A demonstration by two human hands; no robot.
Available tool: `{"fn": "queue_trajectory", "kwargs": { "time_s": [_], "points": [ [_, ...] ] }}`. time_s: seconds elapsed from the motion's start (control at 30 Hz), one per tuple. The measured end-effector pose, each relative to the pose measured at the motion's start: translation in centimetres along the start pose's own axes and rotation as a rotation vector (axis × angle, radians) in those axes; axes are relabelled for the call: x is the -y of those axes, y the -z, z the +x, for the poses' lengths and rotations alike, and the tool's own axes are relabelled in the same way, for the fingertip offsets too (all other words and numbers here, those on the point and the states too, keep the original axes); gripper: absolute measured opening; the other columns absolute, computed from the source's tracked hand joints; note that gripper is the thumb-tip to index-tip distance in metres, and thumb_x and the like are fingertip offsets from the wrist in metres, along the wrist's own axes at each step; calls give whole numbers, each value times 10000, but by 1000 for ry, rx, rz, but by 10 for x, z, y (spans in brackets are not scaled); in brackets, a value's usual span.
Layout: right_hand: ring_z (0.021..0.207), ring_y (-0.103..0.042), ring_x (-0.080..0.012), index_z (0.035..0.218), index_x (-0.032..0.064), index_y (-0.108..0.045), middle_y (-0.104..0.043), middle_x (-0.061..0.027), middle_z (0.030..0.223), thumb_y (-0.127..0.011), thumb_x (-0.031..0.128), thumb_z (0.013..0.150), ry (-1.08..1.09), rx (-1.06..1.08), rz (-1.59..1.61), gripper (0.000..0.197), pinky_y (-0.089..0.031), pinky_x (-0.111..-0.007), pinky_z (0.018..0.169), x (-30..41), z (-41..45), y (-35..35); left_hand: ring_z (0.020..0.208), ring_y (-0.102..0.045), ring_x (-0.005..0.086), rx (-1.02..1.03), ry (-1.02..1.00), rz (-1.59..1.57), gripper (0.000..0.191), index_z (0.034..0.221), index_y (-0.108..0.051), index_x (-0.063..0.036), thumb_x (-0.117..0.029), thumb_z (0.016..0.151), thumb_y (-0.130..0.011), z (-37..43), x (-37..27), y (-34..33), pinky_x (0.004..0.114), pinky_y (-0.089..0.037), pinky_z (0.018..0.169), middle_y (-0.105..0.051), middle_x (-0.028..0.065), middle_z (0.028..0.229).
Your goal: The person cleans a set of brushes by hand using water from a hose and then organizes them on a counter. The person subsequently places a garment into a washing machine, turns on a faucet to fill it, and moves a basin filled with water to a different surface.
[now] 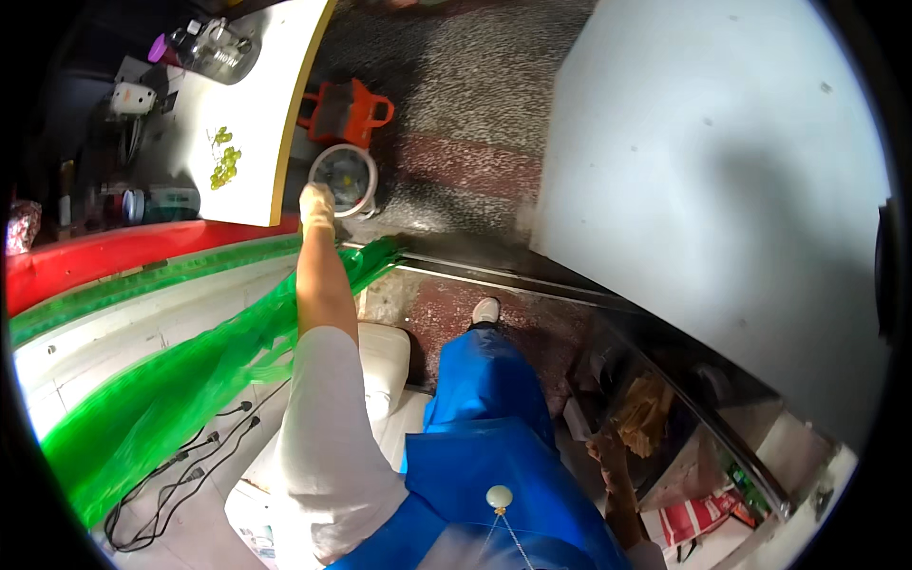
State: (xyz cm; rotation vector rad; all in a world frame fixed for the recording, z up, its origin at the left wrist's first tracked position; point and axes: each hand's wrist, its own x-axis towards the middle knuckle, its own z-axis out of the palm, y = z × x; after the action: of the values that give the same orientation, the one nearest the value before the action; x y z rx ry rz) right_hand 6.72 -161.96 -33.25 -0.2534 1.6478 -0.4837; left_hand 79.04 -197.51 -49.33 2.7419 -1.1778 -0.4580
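Observation:
My left arm in a white sleeve reaches forward past a green plastic strip curtain (214, 363), whose strips gather beside the forearm. My left hand (317, 204) looks pale and overexposed, with its fingers curled away from view. It overlaps the near-left rim of a round bin (372, 178) on the floor; whether they touch is unclear. Low at my right side, in shadow, is my right hand (609, 452). Nearest to it is a crumpled brown material (645, 413), perhaps paper or cloth. I cannot tell whether either hand holds something.
An orange tote bag (342, 114) stands behind the bin. Green grapes (224, 164) and a large clear jug (224, 53) are on a white table (256, 142). A big pale panel (698, 164) fills the right. A metal threshold (499, 274) crosses the floor; black cables (178, 470) lie at left.

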Motion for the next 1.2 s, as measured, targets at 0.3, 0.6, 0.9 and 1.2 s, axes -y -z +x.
{"fn": "queue_trajectory", "kwargs": {
  "time_s": [0.3,0.6,0.9,1.2],
  "points": [
    [652,-528,-117,1317,21,-454,-557,-36,766,-674,200,849,116,-357,159,547,-437,-273,558,-49,-127,30,1149,-574,317,764,-1044,-62,544,1319,-517,-52,-351,876,-618,-362,-176,-103,390,-437,988,-612,167,1231],
    [833,-616,-171,1326,-25,-440,-641,-105,957,-678,267,870,239,-1257,780,591,-511,-286,710,-334,-270,46,1370,-337,224,2570,-1623,4,662,1523,-123,-158,-162,977,-495,-834,-315,88,375,-276,1122,-243,70,1551],
    [1034,-591,-195,1293,3,-493,-612,-119,1141,-557,342,958,665,-1495,1443,481,-495,-341,904,-398,-383,-4,1414,-243,265,2696,-304,880,651,1429,-334,-202,-550,902,-493,-1183,-112,121,533,-227,1124,-233,82,1544],
    [1095,-546,-163,1289,-4,-531,-618,-95,1182,-572,243,943,942,-1905,1699,427,-410,-293,963,-503,-446,31,1310,-432,315,2649,108,1428,279,1193,-588,5,-115,948,-527,-1349,107,112,459,-328,1132,-485,200,1371]
  ]
}}
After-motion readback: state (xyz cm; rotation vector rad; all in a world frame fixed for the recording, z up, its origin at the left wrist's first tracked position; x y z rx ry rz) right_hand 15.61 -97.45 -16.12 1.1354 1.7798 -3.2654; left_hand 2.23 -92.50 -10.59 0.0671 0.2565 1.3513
